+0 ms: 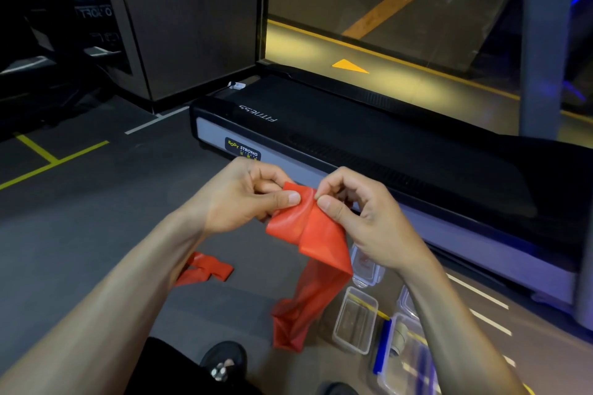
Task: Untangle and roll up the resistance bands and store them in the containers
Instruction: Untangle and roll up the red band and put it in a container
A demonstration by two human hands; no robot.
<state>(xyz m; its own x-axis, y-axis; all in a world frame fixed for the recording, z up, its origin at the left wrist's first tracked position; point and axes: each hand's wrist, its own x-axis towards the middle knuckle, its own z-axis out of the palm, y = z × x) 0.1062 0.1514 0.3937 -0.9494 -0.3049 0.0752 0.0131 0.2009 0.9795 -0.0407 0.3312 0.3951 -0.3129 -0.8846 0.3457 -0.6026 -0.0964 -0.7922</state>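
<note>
Pinching the red band's (316, 234) top end, both hands (253, 199) (359, 218) are starting the roll above the open container (354, 319); tight, even turns come next.

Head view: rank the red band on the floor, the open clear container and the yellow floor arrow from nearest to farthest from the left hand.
From the left hand:
1. Red band on the floor, just below it, under the left forearm.
2. Open clear container, lower right, by the hanging band.
3. Yellow floor arrow, far up, behind the glass.
</note>
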